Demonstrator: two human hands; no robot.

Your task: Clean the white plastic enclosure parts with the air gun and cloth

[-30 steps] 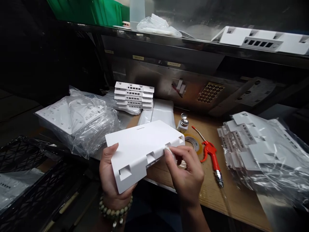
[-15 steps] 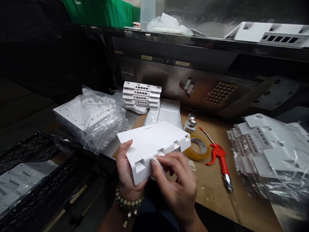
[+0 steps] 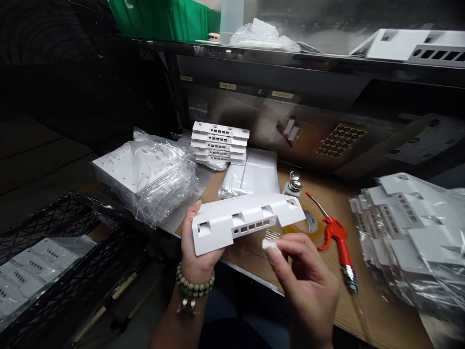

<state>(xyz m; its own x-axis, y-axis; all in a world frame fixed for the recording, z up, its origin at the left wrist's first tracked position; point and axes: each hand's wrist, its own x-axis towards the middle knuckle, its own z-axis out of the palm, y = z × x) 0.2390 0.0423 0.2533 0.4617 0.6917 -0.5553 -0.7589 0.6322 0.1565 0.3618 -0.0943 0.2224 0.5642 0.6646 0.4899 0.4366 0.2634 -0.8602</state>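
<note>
The left hand [image 3: 196,257] is clamped on the left end of a cover [image 3: 250,213] above the counter's [image 3: 250,264] near edge, while the right hand [image 3: 310,278] pinches a wad [image 3: 271,245] apart from it, left of an air gun [image 3: 336,230].

My white plastic router cover [image 3: 252,215] tilts mid-frame, port openings [image 3: 252,227] facing me; my small white wipe [image 3: 271,245] sits below, right of centre.
</note>
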